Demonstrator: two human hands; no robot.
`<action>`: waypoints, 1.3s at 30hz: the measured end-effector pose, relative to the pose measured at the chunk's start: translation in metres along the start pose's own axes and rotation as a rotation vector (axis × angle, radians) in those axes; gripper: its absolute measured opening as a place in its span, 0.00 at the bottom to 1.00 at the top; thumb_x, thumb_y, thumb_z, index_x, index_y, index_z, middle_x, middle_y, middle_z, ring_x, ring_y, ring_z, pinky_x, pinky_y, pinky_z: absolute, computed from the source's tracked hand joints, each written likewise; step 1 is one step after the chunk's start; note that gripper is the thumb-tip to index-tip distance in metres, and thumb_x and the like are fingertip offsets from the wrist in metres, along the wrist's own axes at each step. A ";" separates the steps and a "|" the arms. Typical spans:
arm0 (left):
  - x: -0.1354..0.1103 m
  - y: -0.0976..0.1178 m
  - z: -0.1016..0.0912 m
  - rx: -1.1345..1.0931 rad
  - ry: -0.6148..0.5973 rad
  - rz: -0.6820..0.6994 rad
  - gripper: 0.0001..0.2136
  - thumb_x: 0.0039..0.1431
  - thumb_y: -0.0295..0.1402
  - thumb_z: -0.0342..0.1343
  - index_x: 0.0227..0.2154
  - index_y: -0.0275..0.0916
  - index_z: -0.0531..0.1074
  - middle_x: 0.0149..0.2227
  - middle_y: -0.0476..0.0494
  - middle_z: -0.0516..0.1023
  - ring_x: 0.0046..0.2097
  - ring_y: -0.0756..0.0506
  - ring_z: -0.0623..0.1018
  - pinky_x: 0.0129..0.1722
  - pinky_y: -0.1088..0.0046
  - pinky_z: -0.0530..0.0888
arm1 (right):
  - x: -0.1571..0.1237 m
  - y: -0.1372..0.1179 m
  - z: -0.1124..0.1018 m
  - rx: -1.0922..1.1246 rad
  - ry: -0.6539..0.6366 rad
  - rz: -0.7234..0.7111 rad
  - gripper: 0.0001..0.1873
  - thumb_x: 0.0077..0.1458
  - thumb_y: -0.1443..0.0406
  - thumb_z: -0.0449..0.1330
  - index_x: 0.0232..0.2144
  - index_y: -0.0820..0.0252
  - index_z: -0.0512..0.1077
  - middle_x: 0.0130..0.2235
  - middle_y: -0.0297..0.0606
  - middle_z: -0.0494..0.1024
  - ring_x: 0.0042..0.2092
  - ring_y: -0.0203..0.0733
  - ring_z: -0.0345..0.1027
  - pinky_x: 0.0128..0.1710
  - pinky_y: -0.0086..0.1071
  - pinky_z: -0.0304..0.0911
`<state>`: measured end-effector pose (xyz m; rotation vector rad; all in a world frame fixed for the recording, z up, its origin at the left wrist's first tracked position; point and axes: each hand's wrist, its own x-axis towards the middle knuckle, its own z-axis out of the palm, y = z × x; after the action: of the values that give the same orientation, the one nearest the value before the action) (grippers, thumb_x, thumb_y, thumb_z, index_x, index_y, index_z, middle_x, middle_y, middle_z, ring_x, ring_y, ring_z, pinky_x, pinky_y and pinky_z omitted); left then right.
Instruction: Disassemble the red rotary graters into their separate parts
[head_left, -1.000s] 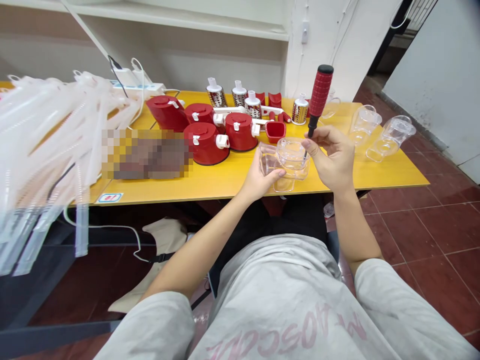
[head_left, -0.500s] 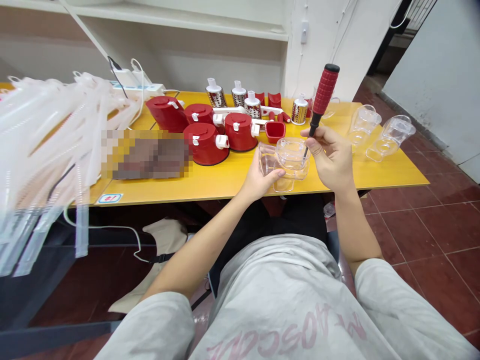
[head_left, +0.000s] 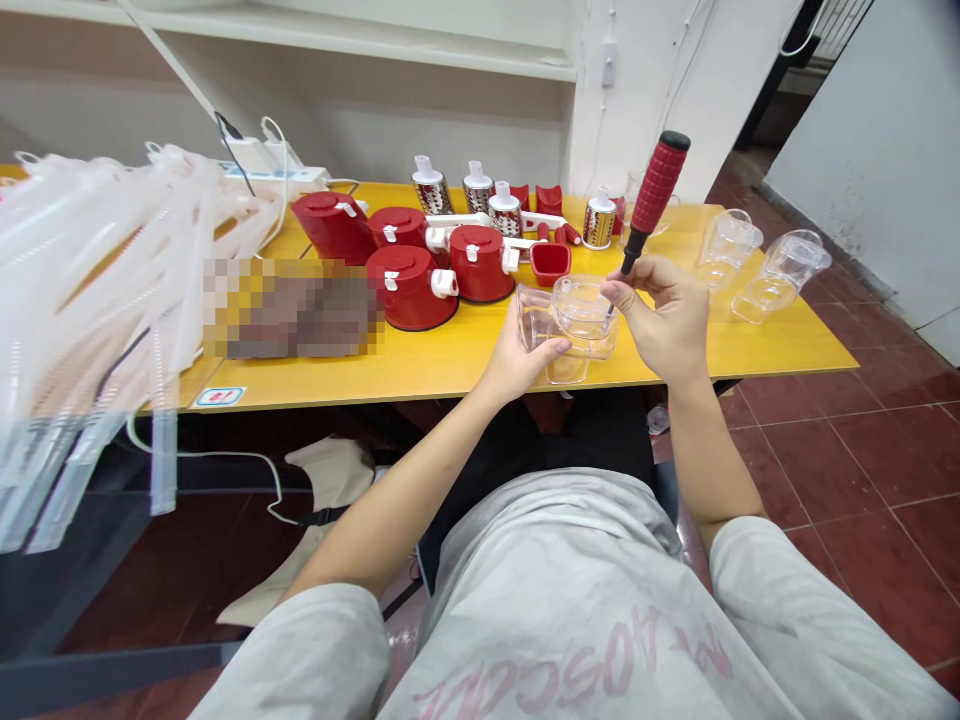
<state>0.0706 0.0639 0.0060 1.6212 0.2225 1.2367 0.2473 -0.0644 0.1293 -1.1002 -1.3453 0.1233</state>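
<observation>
- While the left hand (head_left: 517, 358) grips its left side, thumb on the near face, a clear plastic housing (head_left: 585, 312) is held up at the table's front edge, its round ring turned upward.
- Pinched between the thumb and fingers of the right hand (head_left: 671, 315), a screwdriver (head_left: 654, 195) with a ribbed red handle and black end cap leans to the right; its thin shaft reaches the ring's right side, though whether the tip is seated cannot be told.
- Just beyond the housing, a red tray-like part (head_left: 550, 262) lies on the yellow table (head_left: 450, 364).
- To its left are four red bases (head_left: 405, 290) with white fittings, clustered close together.
- Behind them stand metal grater drums (head_left: 598, 222) with white stems, three grouped and one apart to the right.
- On the table's right end are more clear housings (head_left: 784, 272).
- Far left, translucent plastic bags (head_left: 97, 270) are heaped near a white power strip (head_left: 304, 178).
</observation>
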 end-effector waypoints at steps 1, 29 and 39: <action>0.000 0.000 0.000 0.003 -0.001 0.005 0.35 0.60 0.60 0.77 0.57 0.45 0.69 0.57 0.39 0.80 0.57 0.37 0.86 0.59 0.55 0.84 | 0.000 0.000 0.000 -0.002 0.000 0.002 0.24 0.63 0.41 0.77 0.41 0.52 0.85 0.40 0.34 0.88 0.43 0.43 0.84 0.52 0.41 0.80; 0.000 -0.002 -0.001 -0.003 0.012 -0.002 0.36 0.59 0.60 0.78 0.57 0.45 0.69 0.58 0.40 0.79 0.58 0.37 0.85 0.62 0.55 0.82 | -0.001 0.002 -0.002 0.029 -0.040 0.011 0.25 0.68 0.38 0.72 0.43 0.51 0.87 0.42 0.36 0.90 0.46 0.46 0.85 0.54 0.44 0.80; 0.000 -0.002 0.000 -0.010 0.012 0.030 0.35 0.59 0.59 0.78 0.57 0.44 0.70 0.57 0.39 0.80 0.56 0.39 0.86 0.59 0.59 0.84 | -0.001 -0.007 0.001 0.032 -0.028 0.010 0.25 0.67 0.40 0.74 0.40 0.54 0.83 0.38 0.32 0.85 0.41 0.39 0.80 0.50 0.38 0.77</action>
<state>0.0715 0.0649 0.0047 1.6141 0.2002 1.2688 0.2425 -0.0681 0.1332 -1.0821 -1.3586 0.1671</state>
